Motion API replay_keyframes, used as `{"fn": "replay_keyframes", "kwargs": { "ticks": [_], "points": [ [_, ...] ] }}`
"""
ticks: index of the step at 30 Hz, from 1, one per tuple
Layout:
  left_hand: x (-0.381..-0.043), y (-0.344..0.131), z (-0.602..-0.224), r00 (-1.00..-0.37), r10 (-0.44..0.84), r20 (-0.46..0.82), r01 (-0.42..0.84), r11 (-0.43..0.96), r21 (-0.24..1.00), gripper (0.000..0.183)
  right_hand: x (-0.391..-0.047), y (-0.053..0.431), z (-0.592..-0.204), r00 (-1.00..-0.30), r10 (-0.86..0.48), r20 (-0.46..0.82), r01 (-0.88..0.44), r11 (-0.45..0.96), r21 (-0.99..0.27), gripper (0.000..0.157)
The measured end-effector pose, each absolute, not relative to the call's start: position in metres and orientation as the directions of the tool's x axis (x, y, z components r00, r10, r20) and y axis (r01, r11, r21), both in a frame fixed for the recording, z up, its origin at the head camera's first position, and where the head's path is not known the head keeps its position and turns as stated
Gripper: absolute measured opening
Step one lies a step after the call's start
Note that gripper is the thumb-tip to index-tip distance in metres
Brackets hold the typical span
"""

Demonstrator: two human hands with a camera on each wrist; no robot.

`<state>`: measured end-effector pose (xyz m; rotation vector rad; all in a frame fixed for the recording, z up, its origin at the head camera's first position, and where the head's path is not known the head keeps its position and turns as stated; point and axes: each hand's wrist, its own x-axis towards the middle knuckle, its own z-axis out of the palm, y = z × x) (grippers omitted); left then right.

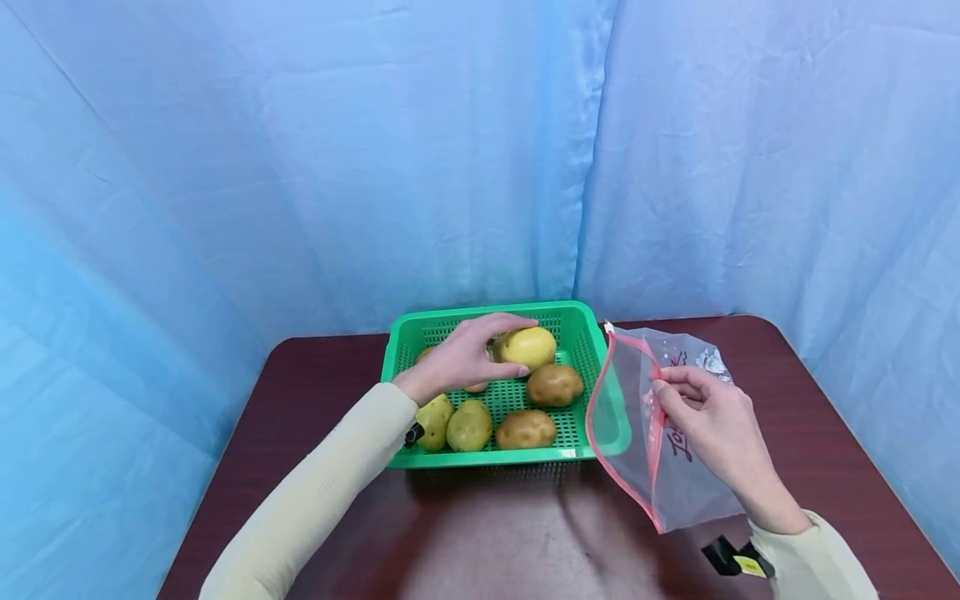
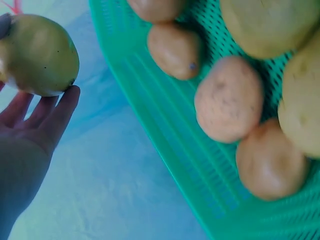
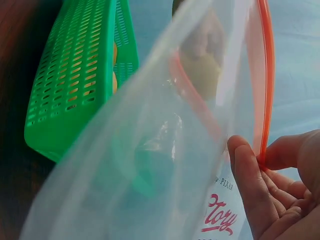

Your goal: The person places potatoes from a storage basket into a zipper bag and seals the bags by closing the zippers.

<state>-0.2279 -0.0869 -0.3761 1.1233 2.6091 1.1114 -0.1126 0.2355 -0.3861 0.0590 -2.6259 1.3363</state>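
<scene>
My left hand (image 1: 468,354) grips a yellow potato (image 1: 529,347) above the green basket, thumb on the near side and fingers behind. In the left wrist view that potato (image 2: 42,55) looks smooth with a few dark specks, held by the fingertips beyond the basket's rim. My right hand (image 1: 708,417) pinches the red zip edge of a clear zip bag (image 1: 693,492) to the right of the basket. The bag's mouth gapes toward the basket; red lettering shows on its side. Through the film in the right wrist view, a yellowish potato (image 3: 202,75) appears blurred.
The green plastic basket (image 1: 480,457) stands on the dark red table (image 1: 480,542). Inside it lie several brown potatoes (image 1: 527,429) and greenish-yellow ones (image 1: 470,426). Blue curtains (image 1: 420,167) hang behind and at both sides. The bag overlaps the basket's right rim in the head view.
</scene>
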Motion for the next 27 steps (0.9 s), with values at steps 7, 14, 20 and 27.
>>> {"fn": "replay_keyframes", "kwargs": {
  "ticks": [7,14,20,27],
  "points": [
    [-0.200,-0.072,-0.371,-0.838,0.511,0.195,0.388,0.305,0.870,0.056,-0.112,0.233,-0.385,-0.970,0.088,0.225,-0.130,0.594,-0.794,0.027],
    [-0.169,-0.047,-0.369,-0.865,0.489,0.113,0.192,0.113,0.975,0.057,-0.111,0.232,-0.384,-0.969,0.102,0.223,-0.125,0.576,-0.808,0.027],
    [-0.152,-0.025,-0.369,-0.845,0.534,0.010,-0.056,-0.106,0.993,0.053,-0.109,0.233,-0.382,-0.967,0.103,0.233,-0.134,0.571,-0.810,0.027],
    [-0.135,-0.004,-0.370,-0.811,0.578,-0.084,-0.253,-0.217,0.943,0.045,-0.107,0.235,-0.381,-0.962,0.111,0.248,-0.141,0.575,-0.806,0.025]
  ]
}}
